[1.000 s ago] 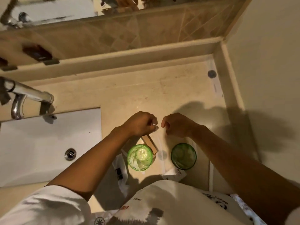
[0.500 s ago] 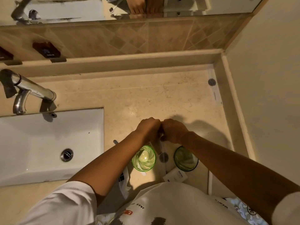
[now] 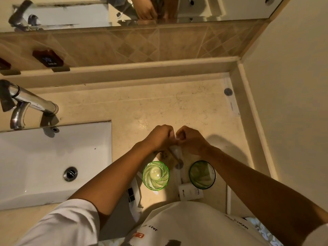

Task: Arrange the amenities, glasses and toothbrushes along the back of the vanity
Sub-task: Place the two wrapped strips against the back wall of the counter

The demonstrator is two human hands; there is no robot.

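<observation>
Two green glasses (image 3: 155, 175), contents unclear

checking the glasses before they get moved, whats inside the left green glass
Seen from above, the left green glass shows only a pale round patch in the middle with swirled ribs around it, likely its own base. No toothbrush or packet stands in it. Whether it holds water can't be told.

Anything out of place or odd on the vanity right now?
Yes: both green glasses, a white box and wrappers crowd the front edge, while the back ledge is bare. Both hands pinch a clear packet.
</observation>
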